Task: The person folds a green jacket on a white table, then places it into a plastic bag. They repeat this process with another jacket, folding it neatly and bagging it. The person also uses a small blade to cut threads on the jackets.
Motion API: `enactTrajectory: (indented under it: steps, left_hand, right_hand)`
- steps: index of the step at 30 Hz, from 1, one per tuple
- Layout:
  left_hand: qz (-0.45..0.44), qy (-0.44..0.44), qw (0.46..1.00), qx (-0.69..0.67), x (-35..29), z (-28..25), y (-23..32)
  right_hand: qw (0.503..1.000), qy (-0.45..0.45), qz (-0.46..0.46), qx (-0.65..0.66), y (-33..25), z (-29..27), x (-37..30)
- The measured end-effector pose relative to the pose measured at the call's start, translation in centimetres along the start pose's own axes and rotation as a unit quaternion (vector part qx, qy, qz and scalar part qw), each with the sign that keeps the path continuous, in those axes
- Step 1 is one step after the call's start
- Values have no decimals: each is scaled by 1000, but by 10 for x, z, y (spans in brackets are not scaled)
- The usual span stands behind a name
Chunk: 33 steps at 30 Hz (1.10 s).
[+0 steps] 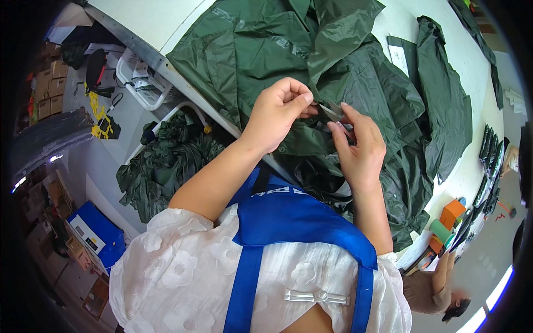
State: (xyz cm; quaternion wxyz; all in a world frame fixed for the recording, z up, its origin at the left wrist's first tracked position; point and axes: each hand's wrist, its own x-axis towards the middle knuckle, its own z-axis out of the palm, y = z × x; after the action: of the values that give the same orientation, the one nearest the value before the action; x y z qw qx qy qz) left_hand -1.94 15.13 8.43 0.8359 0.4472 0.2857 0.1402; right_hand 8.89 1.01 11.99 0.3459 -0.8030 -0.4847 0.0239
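A dark green coated-fabric garment (pixel 261 66) lies spread and crumpled over the white table in front of me. My left hand (pixel 277 114) is closed in a pinch on the edge of this fabric, near the middle of the view. Just to its right, my right hand (pixel 361 144) holds small scissors (pixel 332 111). Their metal blades point toward the left fingertips and the pinched edge; the handles are mostly hidden in the fingers. Whether the blades touch the fabric cannot be made out.
More green garments (pixel 438 94) lie at the right of the white table (pixel 150 19). A bundle of green fabric (pixel 166 161) hangs beside the table's left edge, near a white plastic basket (pixel 147 94). At far right a person (pixel 436 288) works by an orange box (pixel 452 212).
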Motion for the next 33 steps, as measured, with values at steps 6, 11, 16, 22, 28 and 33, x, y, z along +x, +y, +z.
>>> enactTrajectory:
  steps: [6, 11, 16, 22, 28, 33]
  left_hand:
    - [2, 0, 999, -43, -3, 2, -1]
    - [0, -4, 999, -53, -4, 3, 1]
    - [0, -11, 998, -57, -5, 4, 1]
    - [0, -18, 997, -69, -4, 3, 0]
    - [-5, -14, 998, -65, -5, 4, 2]
    - [-12, -2, 997, -81, -6, 3, 3]
  right_hand:
    - [998, 17, -46, -46, -6, 1, 4]
    - [995, 38, -70, -58, -4, 4, 6]
    - [993, 53, -86, -67, -5, 7, 6]
    - [993, 57, -84, -53, -6, 9, 7]
    - [995, 65, -76, -29, -6, 10, 7]
    - [993, 83, 84, 30, -5, 1, 3]
